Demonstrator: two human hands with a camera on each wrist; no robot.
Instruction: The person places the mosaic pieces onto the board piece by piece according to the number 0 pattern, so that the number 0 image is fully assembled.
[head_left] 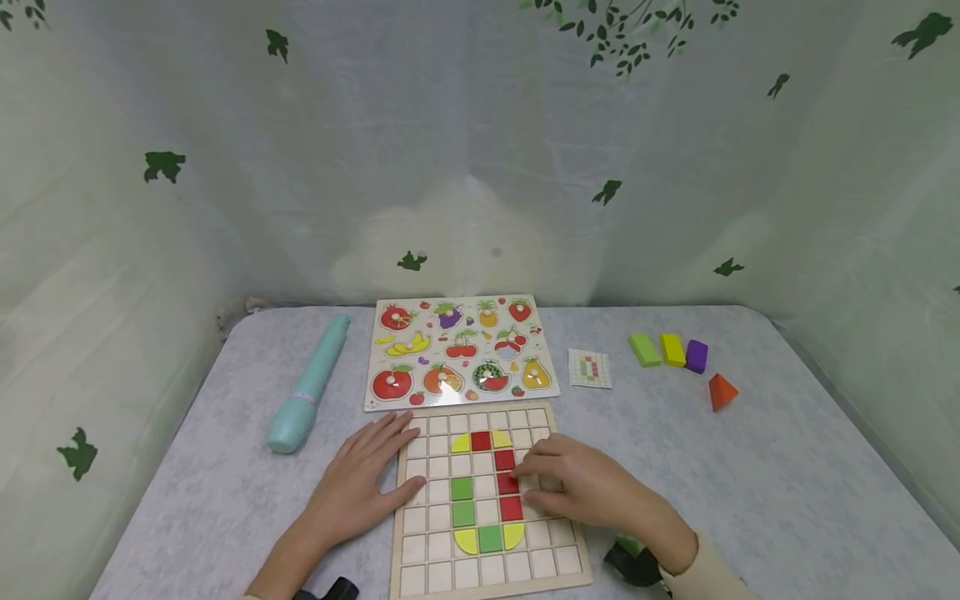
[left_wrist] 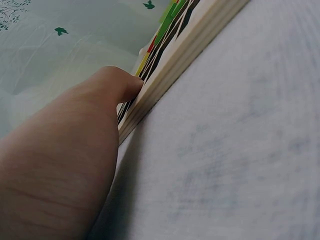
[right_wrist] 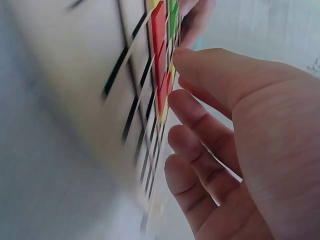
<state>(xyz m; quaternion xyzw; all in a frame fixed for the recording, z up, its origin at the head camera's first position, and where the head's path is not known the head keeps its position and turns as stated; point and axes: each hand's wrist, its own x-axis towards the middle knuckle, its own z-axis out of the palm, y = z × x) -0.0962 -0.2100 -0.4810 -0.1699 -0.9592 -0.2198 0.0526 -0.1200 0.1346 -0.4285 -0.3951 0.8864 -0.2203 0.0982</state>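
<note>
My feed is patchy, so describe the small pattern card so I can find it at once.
Start at the fruit puzzle board at the table's far middle. Just to its right lies the small pattern card, flat and white. Unlike the chunky coloured blocks further right, it is a thin sheet printed with a grid of coloured squares.

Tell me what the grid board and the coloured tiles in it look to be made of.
Grid board: pale, unvarnished-looking wood, probably plywood; its edge shows stacked layers. Coloured tiles: flat, matte, solid red, green and yellow, likely painted wood, though plastic can't be excluded.
</note>
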